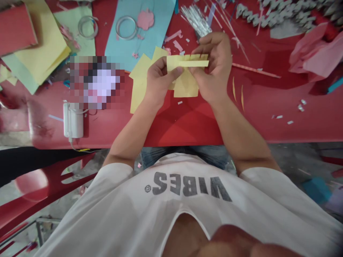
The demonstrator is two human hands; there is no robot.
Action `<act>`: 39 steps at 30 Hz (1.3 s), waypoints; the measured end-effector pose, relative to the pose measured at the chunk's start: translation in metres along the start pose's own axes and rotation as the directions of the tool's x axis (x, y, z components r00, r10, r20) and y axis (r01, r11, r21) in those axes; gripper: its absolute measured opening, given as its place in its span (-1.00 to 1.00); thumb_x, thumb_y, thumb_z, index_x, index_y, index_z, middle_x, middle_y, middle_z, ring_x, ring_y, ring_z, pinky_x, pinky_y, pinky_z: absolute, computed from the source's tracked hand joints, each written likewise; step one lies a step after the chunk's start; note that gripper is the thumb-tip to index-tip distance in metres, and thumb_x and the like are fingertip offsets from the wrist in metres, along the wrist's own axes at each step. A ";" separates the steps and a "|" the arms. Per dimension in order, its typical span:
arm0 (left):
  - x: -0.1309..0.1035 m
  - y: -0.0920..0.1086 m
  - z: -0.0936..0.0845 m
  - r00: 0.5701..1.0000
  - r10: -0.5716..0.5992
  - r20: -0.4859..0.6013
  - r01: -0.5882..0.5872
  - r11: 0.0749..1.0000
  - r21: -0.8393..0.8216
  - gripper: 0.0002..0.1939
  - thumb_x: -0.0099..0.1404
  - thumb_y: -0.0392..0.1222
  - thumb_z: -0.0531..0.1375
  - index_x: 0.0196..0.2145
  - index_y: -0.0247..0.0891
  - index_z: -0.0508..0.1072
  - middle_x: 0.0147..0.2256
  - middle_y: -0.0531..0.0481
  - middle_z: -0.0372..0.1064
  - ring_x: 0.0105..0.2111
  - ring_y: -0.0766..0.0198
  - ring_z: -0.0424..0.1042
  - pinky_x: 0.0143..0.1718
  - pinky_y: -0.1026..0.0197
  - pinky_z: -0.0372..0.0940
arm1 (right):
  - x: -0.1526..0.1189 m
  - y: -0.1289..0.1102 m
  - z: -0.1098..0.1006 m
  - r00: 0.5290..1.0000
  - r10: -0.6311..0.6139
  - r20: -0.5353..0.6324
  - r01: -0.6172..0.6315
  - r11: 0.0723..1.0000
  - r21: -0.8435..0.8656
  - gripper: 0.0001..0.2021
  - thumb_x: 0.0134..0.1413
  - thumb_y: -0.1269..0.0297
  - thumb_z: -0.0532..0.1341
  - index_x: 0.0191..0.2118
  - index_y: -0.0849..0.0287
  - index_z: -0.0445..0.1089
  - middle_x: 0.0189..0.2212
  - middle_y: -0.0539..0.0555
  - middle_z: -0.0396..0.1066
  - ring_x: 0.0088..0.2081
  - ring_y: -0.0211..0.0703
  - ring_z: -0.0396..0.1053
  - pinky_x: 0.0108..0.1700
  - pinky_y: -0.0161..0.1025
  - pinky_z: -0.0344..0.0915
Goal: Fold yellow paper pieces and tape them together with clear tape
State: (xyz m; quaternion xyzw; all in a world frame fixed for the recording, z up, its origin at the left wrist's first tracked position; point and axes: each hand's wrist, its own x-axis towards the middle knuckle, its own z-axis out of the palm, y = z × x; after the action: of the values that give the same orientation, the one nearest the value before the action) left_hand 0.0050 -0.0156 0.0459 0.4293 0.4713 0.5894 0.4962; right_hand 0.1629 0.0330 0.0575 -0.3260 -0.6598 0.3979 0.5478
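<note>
My left hand [161, 80] pinches a yellow paper strip [174, 61] by its left part, thumb on top. Cuts run along the strip's upper edge, and one narrow yellow piece sticks out to the right. My right hand [214, 67] is at the strip's right part, its thumb and fingers closed around the cut section; the fingertips are partly hidden behind the paper. Below the hands a yellow sheet [187, 89] lies on the red table [187, 125]. More yellow paper [138, 85] lies to the left, under my left wrist.
A blue sheet [114, 46] carries a tape roll [126, 28] and a pink paper flower [145, 19]. Silver strands [197, 21] lie beyond my right hand. A white power bank [73, 121] is at left, pink tissue paper [312, 53] at right. A striped stick [255, 70] lies nearby.
</note>
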 end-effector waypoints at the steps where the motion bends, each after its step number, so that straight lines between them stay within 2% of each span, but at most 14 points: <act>1: 0.000 0.000 0.000 1.000 -0.003 -0.014 0.003 1.000 0.011 -0.78 0.25 0.02 0.37 -0.19 0.08 0.45 -0.21 0.19 0.56 -0.06 0.14 0.47 0.04 0.00 0.30 | 0.001 -0.002 -0.002 0.999 -0.037 0.017 0.038 0.998 -0.048 -0.67 0.07 0.09 0.31 -0.04 -0.38 0.30 -0.12 -0.07 0.40 -0.10 0.09 0.41 -0.13 0.05 0.43; 3: -0.001 0.002 0.001 0.999 -0.004 -0.046 0.005 1.000 0.024 -0.79 0.22 0.04 0.39 -0.22 0.07 0.48 -0.20 0.15 0.56 -0.10 0.11 0.52 -0.02 -0.01 0.37 | 0.002 -0.001 -0.005 0.993 -0.096 0.062 0.103 0.988 -0.118 -0.74 0.11 0.04 0.31 -0.07 -0.38 0.37 -0.03 -0.05 0.39 0.01 0.13 0.38 -0.01 0.10 0.43; 7: -0.001 0.005 0.001 0.999 -0.005 -0.044 0.007 0.999 0.034 -0.82 0.19 0.06 0.43 -0.29 0.08 0.55 -0.26 0.14 0.55 -0.23 0.14 0.51 -0.14 0.03 0.44 | 0.005 0.006 -0.010 0.988 -0.115 0.102 0.134 0.971 -0.199 -0.80 0.12 -0.10 0.34 -0.16 -0.29 0.44 -0.03 0.01 0.42 0.07 0.14 0.31 0.16 0.13 0.36; 10: -0.002 0.007 0.002 1.000 -0.019 -0.014 0.019 1.000 0.025 -0.83 0.19 0.06 0.45 -0.34 0.05 0.57 -0.35 0.14 0.54 -0.34 0.19 0.48 -0.27 0.07 0.45 | 0.007 0.010 -0.011 0.984 -0.149 0.099 0.164 0.971 -0.174 -0.80 0.16 -0.16 0.30 -0.21 -0.25 0.46 -0.06 0.04 0.44 0.03 0.14 0.34 0.19 0.16 0.33; 13: -0.003 0.009 0.002 1.000 0.007 -0.005 -0.007 1.000 -0.004 -0.80 0.17 0.07 0.47 -0.39 0.02 0.56 -0.41 0.12 0.50 -0.42 0.21 0.47 -0.37 0.09 0.43 | 0.008 0.010 -0.011 0.980 -0.154 0.130 0.173 0.973 -0.153 -0.82 0.15 -0.19 0.30 -0.26 -0.31 0.46 -0.11 0.00 0.47 -0.01 0.16 0.35 0.17 0.20 0.31; 19: 0.000 0.006 0.000 0.998 0.008 -0.060 -0.006 1.000 0.019 -0.79 0.22 0.10 0.44 -0.37 0.03 0.54 -0.40 0.12 0.49 -0.42 0.21 0.47 -0.38 0.09 0.39 | 0.006 0.006 -0.009 0.983 -0.124 0.138 0.138 0.986 -0.096 -0.81 0.16 -0.18 0.31 -0.21 -0.29 0.45 -0.11 0.01 0.47 -0.07 0.14 0.37 0.01 0.16 0.37; 25: 0.000 0.006 -0.001 0.999 -0.029 -0.042 0.029 1.000 -0.009 -0.68 0.12 0.25 0.47 -0.35 0.05 0.55 -0.36 0.15 0.55 -0.35 0.22 0.48 -0.31 0.11 0.42 | 0.005 0.004 -0.012 0.976 -0.171 0.136 0.190 0.971 -0.147 -0.88 0.21 -0.08 0.32 -0.27 -0.26 0.44 -0.15 -0.01 0.50 -0.04 0.15 0.40 0.15 0.23 0.32; 29: -0.001 0.008 -0.001 0.997 -0.071 0.013 0.071 0.996 -0.047 -0.71 0.19 0.26 0.41 -0.30 0.08 0.55 -0.34 0.11 0.55 -0.25 0.11 0.53 -0.18 0.00 0.43 | 0.003 0.003 -0.014 0.976 -0.112 0.185 0.149 0.969 -0.197 -0.77 0.08 -0.14 0.41 -0.29 -0.23 0.45 -0.08 0.00 0.48 0.02 0.24 0.38 0.10 0.29 0.37; 32: -0.002 0.009 -0.001 0.994 -0.103 0.048 0.107 0.990 -0.090 -0.71 0.22 0.24 0.39 -0.28 0.04 0.54 -0.35 0.11 0.55 -0.16 0.09 0.55 -0.12 -0.01 0.43 | 0.002 0.008 -0.015 0.976 -0.085 0.201 0.128 0.969 -0.212 -0.68 -0.02 -0.16 0.47 -0.31 -0.16 0.44 -0.01 0.00 0.44 0.10 0.32 0.36 0.02 0.30 0.43; 35: -0.002 0.008 -0.001 0.990 -0.124 0.071 0.132 0.982 -0.135 -0.72 0.29 0.21 0.35 -0.27 -0.01 0.52 -0.34 0.09 0.54 -0.16 0.13 0.56 -0.14 0.04 0.44 | 0.002 0.013 -0.017 0.964 -0.120 0.238 0.179 0.953 -0.245 -0.68 -0.03 -0.15 0.47 -0.30 -0.14 0.44 0.04 -0.01 0.41 0.15 0.34 0.33 0.05 0.32 0.42; 39: -0.001 0.006 0.000 0.990 -0.130 0.063 0.139 0.975 -0.171 -0.82 0.36 0.06 0.29 -0.30 -0.04 0.52 -0.30 0.06 0.55 -0.29 0.16 0.58 -0.25 0.09 0.46 | 0.002 0.014 -0.017 0.932 -0.213 0.293 0.303 0.902 -0.309 -0.73 0.05 -0.13 0.43 -0.22 -0.18 0.47 0.08 -0.02 0.40 0.16 0.32 0.34 0.20 0.36 0.32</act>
State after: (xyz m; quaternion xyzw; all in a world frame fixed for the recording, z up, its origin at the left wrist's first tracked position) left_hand 0.0038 -0.0174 0.0519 0.3662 0.4327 0.5824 0.5826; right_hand 0.1794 0.0442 0.0475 -0.2735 -0.8216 0.2361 0.4410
